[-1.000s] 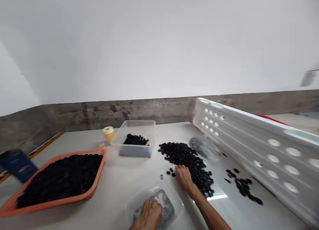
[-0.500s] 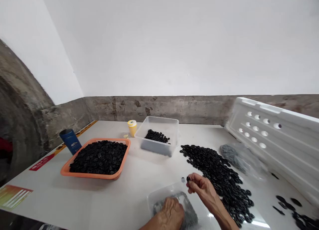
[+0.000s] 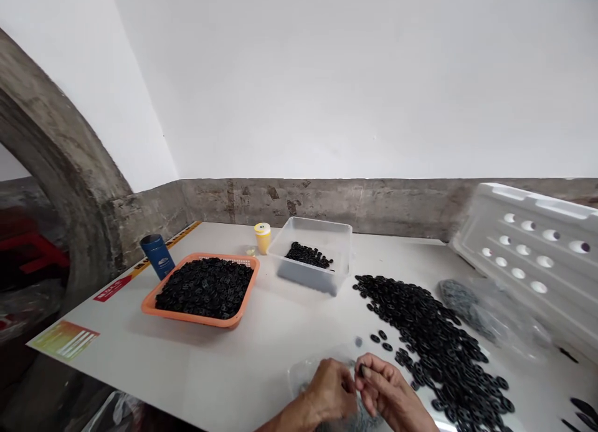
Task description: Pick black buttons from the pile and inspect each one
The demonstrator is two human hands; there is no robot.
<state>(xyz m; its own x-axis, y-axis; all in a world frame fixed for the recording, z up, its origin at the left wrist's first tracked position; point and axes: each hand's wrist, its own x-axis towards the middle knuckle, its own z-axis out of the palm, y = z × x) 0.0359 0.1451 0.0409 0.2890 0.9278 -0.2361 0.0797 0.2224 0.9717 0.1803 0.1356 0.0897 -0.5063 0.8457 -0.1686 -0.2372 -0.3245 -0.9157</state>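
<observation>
My right hand (image 3: 392, 391) pinches a small round black plastic piece (image 3: 361, 370) between thumb and fingertips. Close against it, my left hand (image 3: 329, 388) has its fingers drawn together; whatever is in them is hidden. Both hands are over a clear plastic tub (image 3: 295, 374) of small grey pieces (image 3: 362, 416), largely covered by the hands. To the right of my right hand spreads a heap of black oval pieces (image 3: 420, 313) with holes in them. A few loose ones (image 3: 382, 335) lie just beyond my right hand.
An orange basket (image 3: 200, 321) full of black pieces stands at the left, near a blue canister (image 3: 157, 255). Farther back are a yellow cup (image 3: 262, 239) and a clear bin (image 3: 343, 251) with black pieces. At right, a plastic bag (image 3: 504, 313) of grey bits lies before a white crate (image 3: 551, 264).
My left hand has risen out of the tub and come up to my right hand, which still pinches the black piece. The camera view has turned a little to the left.
</observation>
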